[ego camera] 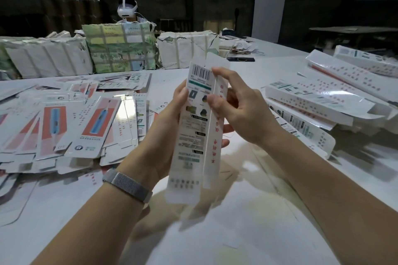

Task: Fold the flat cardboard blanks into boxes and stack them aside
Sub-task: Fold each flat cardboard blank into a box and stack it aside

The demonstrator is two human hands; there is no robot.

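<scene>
On our left, the loose pile of flat blanks (pixel 71 122) lies spread over the white worktop (pixel 247 217), well apart from what we are holding. Our left hand (pixel 170 118) grips the half-opened box (pixel 196 127) from its left side, fingers wrapped behind it and the thumb on the printed front near the upper part. The box stands nearly upright in front of us, its long axis running from the barcode end at the top down toward us, lifted clear of the worktop. Our right hand (pixel 239 109) pinches the narrow side panel with red lettering along the right edge, thumb in front, fingers curled behind. Both hands sit at the upper half, so the lower end hangs free and blurred; we cannot tell how its flaps stand. We judge the next squeeze must push that right panel square to the front. On the right, finished boxes (pixel 323 101) are stacked, nearer our right hand.
</scene>
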